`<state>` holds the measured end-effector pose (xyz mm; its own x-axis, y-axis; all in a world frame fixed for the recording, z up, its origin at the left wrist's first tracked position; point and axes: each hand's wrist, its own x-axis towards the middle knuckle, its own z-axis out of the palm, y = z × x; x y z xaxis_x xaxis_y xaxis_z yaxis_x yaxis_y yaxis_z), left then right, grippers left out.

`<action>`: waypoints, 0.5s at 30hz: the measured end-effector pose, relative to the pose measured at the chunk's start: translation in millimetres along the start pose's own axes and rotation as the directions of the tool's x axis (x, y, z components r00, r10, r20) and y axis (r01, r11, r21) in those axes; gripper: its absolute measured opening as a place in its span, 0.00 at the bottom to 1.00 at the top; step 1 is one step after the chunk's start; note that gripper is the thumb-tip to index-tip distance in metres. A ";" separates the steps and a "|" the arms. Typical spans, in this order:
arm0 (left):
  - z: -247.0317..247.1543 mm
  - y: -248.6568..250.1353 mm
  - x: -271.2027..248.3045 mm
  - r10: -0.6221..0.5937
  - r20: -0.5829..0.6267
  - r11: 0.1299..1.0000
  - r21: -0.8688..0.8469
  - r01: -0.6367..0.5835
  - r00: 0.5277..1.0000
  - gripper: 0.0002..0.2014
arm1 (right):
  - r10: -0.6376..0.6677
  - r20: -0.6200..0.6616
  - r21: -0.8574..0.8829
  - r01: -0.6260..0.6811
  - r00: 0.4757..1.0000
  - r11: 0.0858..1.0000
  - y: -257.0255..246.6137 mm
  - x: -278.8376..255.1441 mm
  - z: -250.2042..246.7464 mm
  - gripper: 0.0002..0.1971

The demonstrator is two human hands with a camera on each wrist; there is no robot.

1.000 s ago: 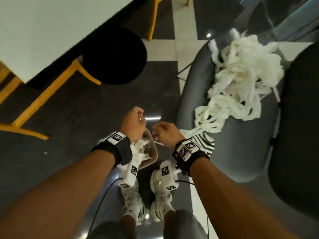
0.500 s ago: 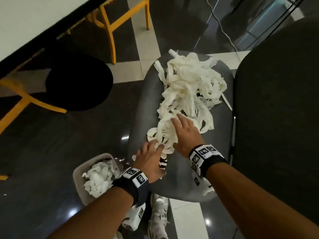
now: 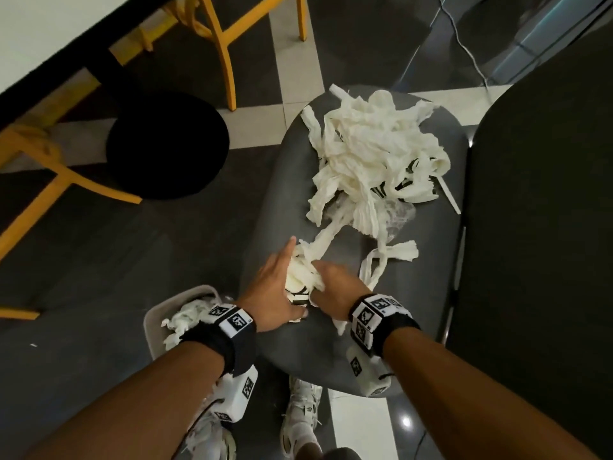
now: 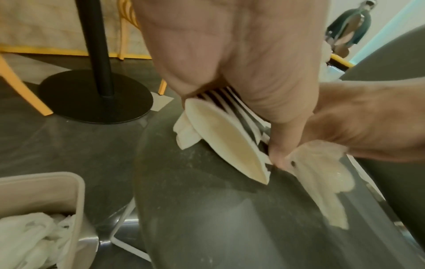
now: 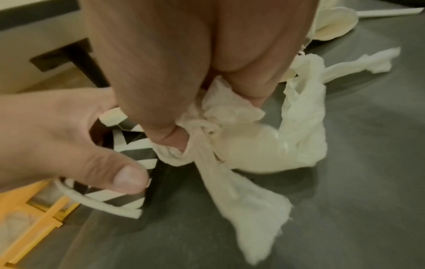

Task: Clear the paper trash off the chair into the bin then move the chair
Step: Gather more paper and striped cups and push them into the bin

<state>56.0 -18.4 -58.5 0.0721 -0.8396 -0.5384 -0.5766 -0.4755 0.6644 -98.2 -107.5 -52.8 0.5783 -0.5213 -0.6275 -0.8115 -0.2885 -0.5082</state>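
A tangle of white paper strips [image 3: 371, 151] lies on the grey chair seat [image 3: 298, 343]. At the seat's front, my left hand [image 3: 282, 287] pinches a flattened black-and-white striped paper cup [image 4: 230, 143] between thumb and fingers, its index finger stretched out. My right hand [image 3: 331, 287], right beside it, grips a bunch of paper strips [image 5: 220, 116] that trails back to the pile. The grey bin [image 3: 156, 313] stands on the floor left of the seat, below my left wrist, with crumpled paper in it.
The chair's dark backrest [image 3: 547, 227] fills the right side. A black round table base [image 3: 166, 144] and yellow chair legs [image 3: 225, 54] stand to the left, under a white tabletop [image 3: 49, 34]. A cable [image 3: 464, 44] runs over the floor behind. My shoes [image 3: 298, 419] are under the seat's front.
A second ago both hands were over the bin. They then reached the pile on the seat and have since drawn a bunch of paper and the cup back toward the front edge.
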 end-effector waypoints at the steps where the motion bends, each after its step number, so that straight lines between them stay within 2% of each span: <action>1: -2.2 -2.3 -0.7 -0.007 -0.001 1.000 -0.016 0.007 1.000 0.61 | -0.010 0.001 0.036 0.010 1.000 0.999 -4.0 -4.5 -0.7 0.19; 4: -10.7 -12.6 -7.4 0.030 -0.037 0.997 -0.067 -0.033 0.999 0.46 | -0.072 0.007 0.186 0.070 0.997 0.980 -22.6 -16.7 -4.5 0.13; 6: -17.6 -18.3 -14.8 0.076 -0.062 0.992 -0.093 -0.082 0.995 0.38 | -0.123 0.029 0.213 0.114 0.992 0.970 -36.7 -21.3 -4.2 0.09; 8: -26.7 -20.9 -22.1 0.095 -0.079 0.989 -0.110 -0.103 0.992 0.31 | -0.145 0.048 0.268 0.127 0.988 0.955 -47.9 -23.3 0.9 0.11; 9: -32.6 -20.2 -26.0 0.089 -0.089 0.989 -0.114 -0.099 0.992 0.27 | -0.122 0.036 0.304 0.106 0.992 0.947 -51.8 -23.8 3.2 0.14; 11: -44.2 -22.3 -33.0 0.067 -0.102 0.988 -0.133 -0.081 0.993 0.21 | -0.034 0.016 0.333 0.027 0.999 0.943 -54.4 -21.9 7.7 0.32; 13: -53.4 -29.9 -38.2 0.051 -0.124 0.980 -0.187 -0.074 0.991 0.21 | -0.004 0.044 0.343 -0.012 0.999 0.939 -55.5 -16.8 8.1 0.48; 14: -57.5 -35.3 -40.3 0.035 -0.144 0.973 -0.223 -0.067 0.989 0.20 | -0.030 0.097 0.378 -0.009 0.995 0.926 -54.3 -12.8 8.7 0.51; 15: -61.7 -40.8 -42.7 0.014 -0.163 0.965 -0.255 -0.056 0.987 0.20 | -0.061 0.165 0.416 -0.013 0.984 0.909 -54.0 -9.5 9.0 0.49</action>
<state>126.6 20.6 -30.7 0.1958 -0.8777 -0.4374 -0.3528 -0.4793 0.8037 -59.1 -79.8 -24.8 0.6327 -0.3630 -0.6840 -0.7106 0.0789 -0.6992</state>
